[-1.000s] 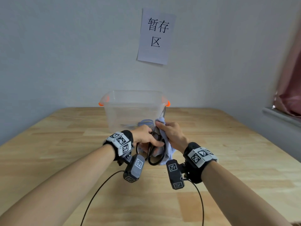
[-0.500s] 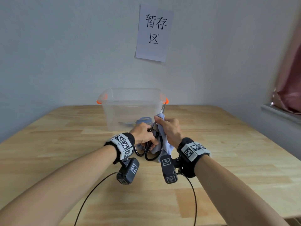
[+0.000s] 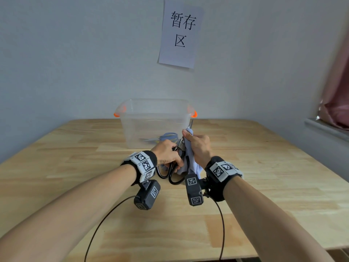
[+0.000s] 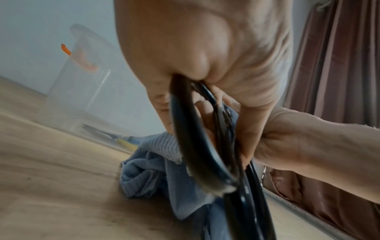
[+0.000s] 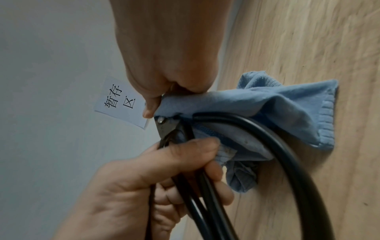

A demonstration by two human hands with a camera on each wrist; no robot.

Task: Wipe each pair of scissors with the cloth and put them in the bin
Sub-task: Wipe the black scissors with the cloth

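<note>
My left hand (image 3: 167,155) grips the black loop handles of a large pair of scissors (image 3: 176,172), held above the table in front of the bin. The same black handles (image 4: 197,146) fill the left wrist view. My right hand (image 3: 198,146) holds the blue cloth (image 3: 188,161) wrapped round the blades, and only the blade tip (image 3: 191,123) shows above the fist. In the right wrist view the cloth (image 5: 277,113) hangs off the scissors (image 5: 267,138) near the pivot screw. The clear bin (image 3: 154,122) with orange handles holds a blue-handled pair of scissors (image 3: 166,138).
The wooden table (image 3: 264,176) runs to the wall, where a paper sign (image 3: 180,34) hangs. A pink curtain (image 3: 338,103) and a grey sill (image 3: 326,129) stand at the right. Cables trail from my wrist cameras toward the table's near edge.
Both hands, with scissors and cloth, have drifted slightly left and nearer to me. The right fist has slid the cloth along the blades.
</note>
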